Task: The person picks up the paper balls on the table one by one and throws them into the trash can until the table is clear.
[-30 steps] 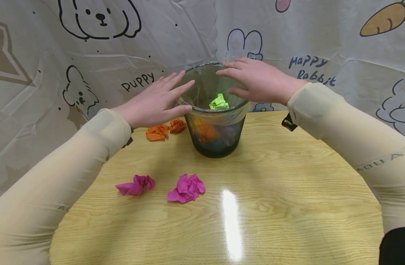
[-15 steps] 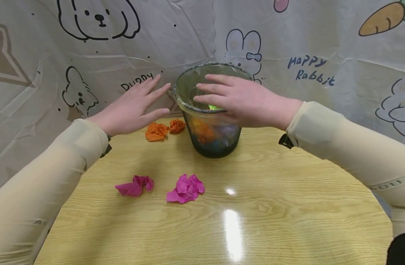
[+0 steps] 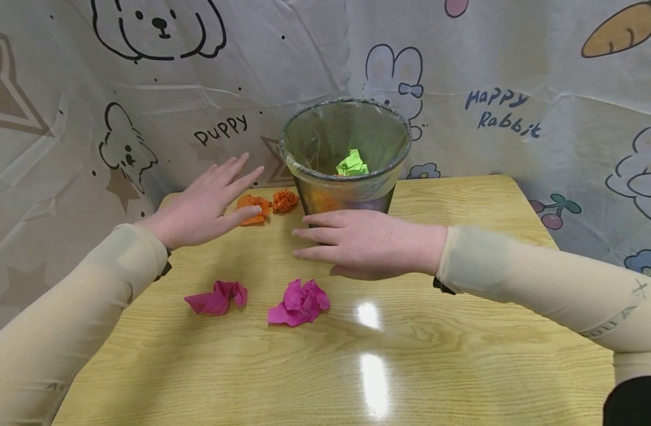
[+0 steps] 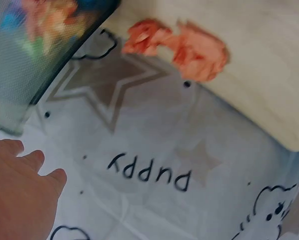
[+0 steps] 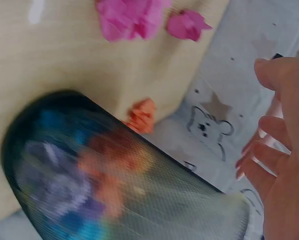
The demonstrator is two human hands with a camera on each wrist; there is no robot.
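Observation:
A black mesh wastebasket (image 3: pixel 352 192) with a clear liner stands at the back of the table. Crumpled green paper (image 3: pixel 352 164) shows inside it, and more coloured paper shows through the mesh in the right wrist view. My left hand (image 3: pixel 200 207) hovers with fingers spread by two crumpled orange papers (image 3: pixel 285 202), its thumb overlapping the left one. In front of the basket, my right hand (image 3: pixel 370 244) hangs with fingers extended, holding nothing, and covers the basket's lower part. Two crumpled magenta papers, one left (image 3: pixel 219 297) and one right (image 3: pixel 299 303), lie nearer on the table.
The wooden table (image 3: pixel 464 331) has a rounded back edge. Behind and beside it hangs a pale cloth (image 3: pixel 304 53) printed with cartoon animals and lettering. A black rounded object (image 3: pixel 634 402) shows at the lower right corner.
Both hands have drawn back from above the basket's rim. The right hand came down in front of the basket, while the left moved left and lower towards the orange papers. The papers stayed put.

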